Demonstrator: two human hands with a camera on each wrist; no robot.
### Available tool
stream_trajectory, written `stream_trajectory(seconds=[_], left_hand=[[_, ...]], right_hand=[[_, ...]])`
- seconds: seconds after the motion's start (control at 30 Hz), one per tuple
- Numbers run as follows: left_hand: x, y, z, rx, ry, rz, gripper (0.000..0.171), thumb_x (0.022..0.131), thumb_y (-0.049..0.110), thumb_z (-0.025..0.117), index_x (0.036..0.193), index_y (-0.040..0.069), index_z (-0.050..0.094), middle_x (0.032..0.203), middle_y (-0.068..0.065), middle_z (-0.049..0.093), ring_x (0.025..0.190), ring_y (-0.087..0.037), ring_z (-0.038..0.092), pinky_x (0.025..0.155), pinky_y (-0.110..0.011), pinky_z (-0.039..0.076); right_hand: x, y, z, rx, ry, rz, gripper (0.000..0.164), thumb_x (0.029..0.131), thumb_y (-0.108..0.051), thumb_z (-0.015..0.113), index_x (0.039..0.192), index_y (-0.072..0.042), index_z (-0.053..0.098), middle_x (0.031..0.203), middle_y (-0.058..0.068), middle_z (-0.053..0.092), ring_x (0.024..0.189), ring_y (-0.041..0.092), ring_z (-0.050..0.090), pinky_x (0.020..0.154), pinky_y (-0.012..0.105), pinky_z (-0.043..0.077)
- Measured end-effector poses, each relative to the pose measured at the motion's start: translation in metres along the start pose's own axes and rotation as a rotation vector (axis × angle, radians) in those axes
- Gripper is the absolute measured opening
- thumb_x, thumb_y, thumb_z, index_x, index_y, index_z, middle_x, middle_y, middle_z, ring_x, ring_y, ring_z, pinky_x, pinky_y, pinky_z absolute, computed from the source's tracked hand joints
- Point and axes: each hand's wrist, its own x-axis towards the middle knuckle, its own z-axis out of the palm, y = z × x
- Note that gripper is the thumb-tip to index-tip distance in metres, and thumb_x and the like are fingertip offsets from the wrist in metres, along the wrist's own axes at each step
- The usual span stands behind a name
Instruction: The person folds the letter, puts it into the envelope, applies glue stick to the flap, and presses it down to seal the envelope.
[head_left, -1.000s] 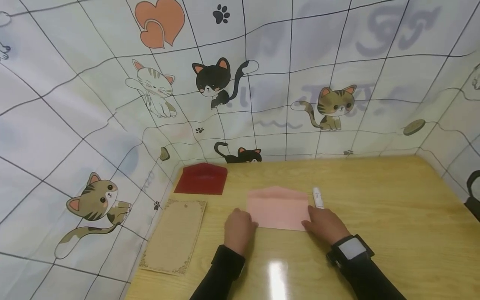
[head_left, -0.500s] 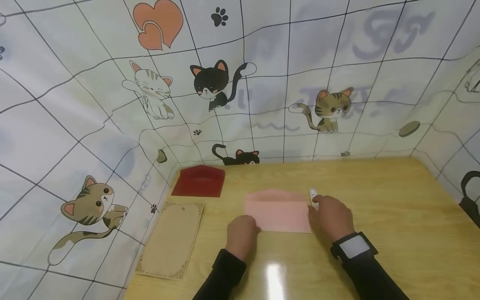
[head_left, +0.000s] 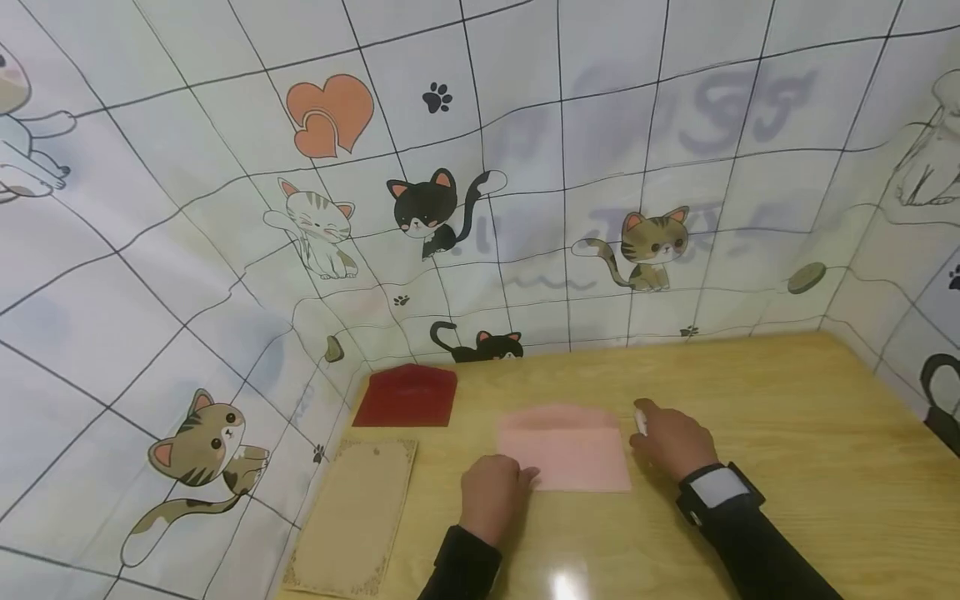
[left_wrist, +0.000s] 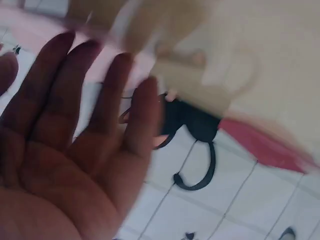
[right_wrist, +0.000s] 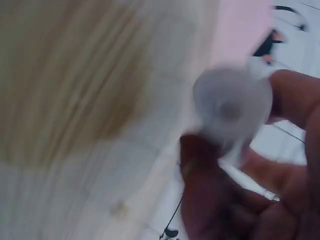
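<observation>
A pink envelope [head_left: 566, 454], its flap raised toward the back, lies on the table in the head view. My left hand [head_left: 495, 500] is at its lower left corner, thumb over the paper. In the left wrist view the fingers [left_wrist: 90, 100] of that hand look fairly straight, close to the envelope's pink edge. To the right of the envelope, my right hand [head_left: 675, 446] pinches a small white glue stick [head_left: 641, 421]. The round end of the glue stick [right_wrist: 230, 107] faces the right wrist camera, blurred, between thumb and fingers.
A dark red envelope [head_left: 407, 398] lies at the back left. In front of it is a tan sheet of paper [head_left: 352, 517] with an ornate border. A cat-patterned cloth [head_left: 525, 208] hangs behind and left of the wooden table [head_left: 810, 433]. A black strap [head_left: 941, 400] shows at the right edge.
My right hand has left the pink envelope's right edge and picked up the glue stick, lifting it slightly. My left hand stays at the envelope's left corner. The head view has tilted upward.
</observation>
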Motion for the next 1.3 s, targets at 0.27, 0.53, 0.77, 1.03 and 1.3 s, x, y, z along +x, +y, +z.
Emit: stream_trajectory(seconds=[0.27, 0.53, 0.77, 1.03, 1.3], left_hand=[[-0.003, 0.057, -0.026, -0.156, 0.243, 0.221, 0.067, 0.087, 0.054, 0.098, 0.137, 0.015, 0.076, 0.123, -0.001, 0.084, 0.103, -0.018, 0.081, 0.073, -0.031, 0.065], [0.006, 0.085, -0.017, -0.103, 0.646, 0.36, 0.043, 0.082, 0.041, 0.102, 0.109, 0.014, 0.08, 0.089, 0.005, 0.081, 0.075, -0.005, 0.078, 0.062, -0.019, 0.062], [0.009, 0.083, -0.015, -0.053, 0.638, 0.393, 0.039, 0.083, 0.043, 0.101, 0.1, 0.017, 0.079, 0.079, 0.008, 0.078, 0.067, -0.004, 0.073, 0.055, -0.02, 0.058], [0.021, 0.067, -0.018, -0.37, 0.358, 0.477, 0.026, 0.095, 0.036, 0.093, 0.11, 0.017, 0.083, 0.084, 0.006, 0.082, 0.072, -0.001, 0.073, 0.065, -0.015, 0.054], [0.027, 0.048, -0.043, -0.758, -0.212, 0.366, 0.012, 0.099, 0.015, 0.088, 0.111, 0.014, 0.089, 0.098, 0.003, 0.088, 0.088, 0.007, 0.076, 0.076, -0.013, 0.057]], right_hand=[[-0.041, -0.061, -0.007, 0.335, 0.133, -0.139, 0.05, 0.106, -0.018, 0.078, 0.136, -0.002, 0.041, 0.096, 0.012, 0.082, 0.074, 0.015, 0.076, 0.057, 0.028, 0.053], [-0.051, -0.084, -0.009, 0.334, 0.243, -0.196, 0.024, 0.117, -0.02, 0.065, 0.135, -0.004, 0.063, 0.095, 0.011, 0.08, 0.076, 0.014, 0.072, 0.064, 0.027, 0.055], [-0.044, -0.081, -0.005, 0.096, 0.346, -0.255, 0.024, 0.114, -0.029, 0.07, 0.109, -0.007, 0.066, 0.059, -0.005, 0.051, 0.051, 0.007, 0.042, 0.05, 0.026, 0.034], [-0.032, -0.067, -0.013, -0.085, 0.418, -0.544, 0.03, 0.11, -0.025, 0.076, 0.089, -0.018, 0.054, 0.064, -0.014, 0.033, 0.058, -0.003, 0.024, 0.054, 0.019, 0.021], [-0.04, -0.063, -0.033, -0.108, 0.221, -0.825, 0.027, 0.101, -0.017, 0.086, 0.101, -0.021, 0.059, 0.086, -0.014, 0.05, 0.074, -0.005, 0.044, 0.065, 0.015, 0.042]])
